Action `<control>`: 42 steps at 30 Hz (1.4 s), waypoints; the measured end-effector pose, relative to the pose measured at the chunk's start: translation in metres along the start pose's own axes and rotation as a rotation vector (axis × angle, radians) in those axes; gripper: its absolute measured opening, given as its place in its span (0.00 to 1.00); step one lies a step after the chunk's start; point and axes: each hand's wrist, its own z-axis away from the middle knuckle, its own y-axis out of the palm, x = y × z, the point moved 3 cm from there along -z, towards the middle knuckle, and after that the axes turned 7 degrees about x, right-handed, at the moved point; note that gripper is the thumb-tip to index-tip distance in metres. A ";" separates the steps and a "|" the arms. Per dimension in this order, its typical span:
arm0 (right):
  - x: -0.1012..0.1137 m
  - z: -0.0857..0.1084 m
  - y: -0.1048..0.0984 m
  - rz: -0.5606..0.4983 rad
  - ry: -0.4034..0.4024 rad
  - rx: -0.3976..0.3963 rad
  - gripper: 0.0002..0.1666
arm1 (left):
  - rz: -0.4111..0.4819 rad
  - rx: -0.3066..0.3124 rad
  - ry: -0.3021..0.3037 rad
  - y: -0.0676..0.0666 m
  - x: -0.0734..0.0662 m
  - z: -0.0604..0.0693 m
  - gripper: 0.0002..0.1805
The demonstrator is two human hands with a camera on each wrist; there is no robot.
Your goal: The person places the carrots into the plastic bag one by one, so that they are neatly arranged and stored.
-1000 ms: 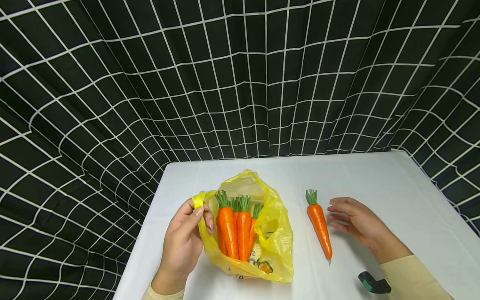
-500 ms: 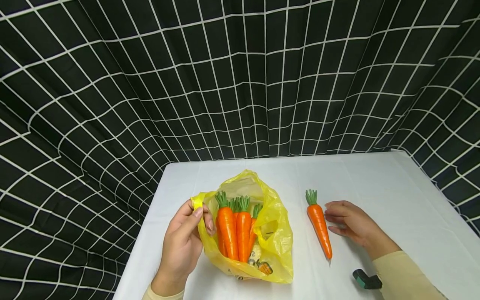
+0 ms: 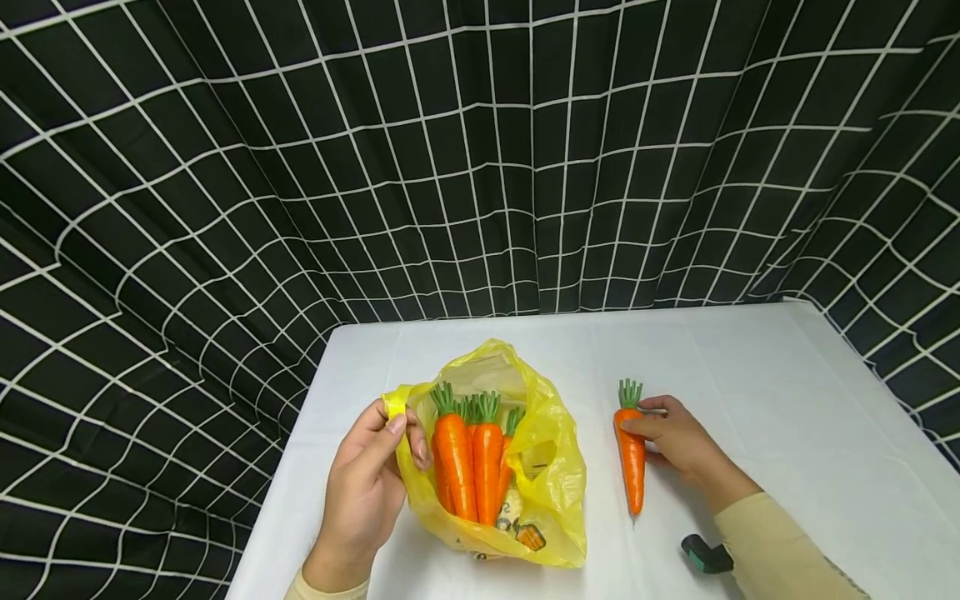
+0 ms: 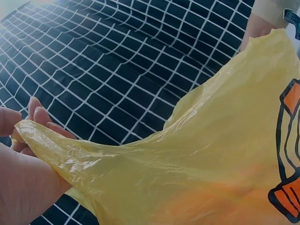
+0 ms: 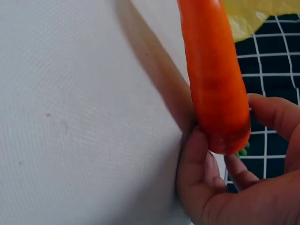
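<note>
My left hand (image 3: 369, 483) pinches the left edge of a yellow plastic bag (image 3: 558, 492) between thumb and fingers, and its mouth stands open. Several orange carrots (image 3: 453, 458) with green tops lean inside it. In the left wrist view the stretched bag (image 4: 201, 154) runs out from the pinching fingers. To the right of the bag, my right hand (image 3: 678, 437) grips a single carrot (image 3: 633, 475) near its green top. The right wrist view has this carrot (image 5: 215, 75) between thumb and fingers, its body apart from its shadow on the cloth.
A white cloth-covered table (image 3: 787, 392) lies under everything. Black curtains (image 3: 480, 167) with a white grid stand behind and at both sides. A dark strapped device (image 3: 707, 557) sits at the right wrist.
My right hand has moved left to the single carrot and taken hold of it. That carrot has turned a little more upright. The left hand and bag have stayed put.
</note>
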 end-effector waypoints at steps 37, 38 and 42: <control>-0.005 0.006 -0.002 -0.132 -0.047 0.052 0.37 | -0.018 0.003 0.001 0.002 -0.001 -0.001 0.09; -0.004 0.006 -0.002 -0.139 -0.052 0.055 0.37 | -0.018 0.003 0.000 0.002 -0.001 -0.001 0.09; 0.001 0.008 -0.002 -0.162 -0.073 0.067 0.37 | -0.019 0.005 0.004 0.002 -0.001 -0.001 0.09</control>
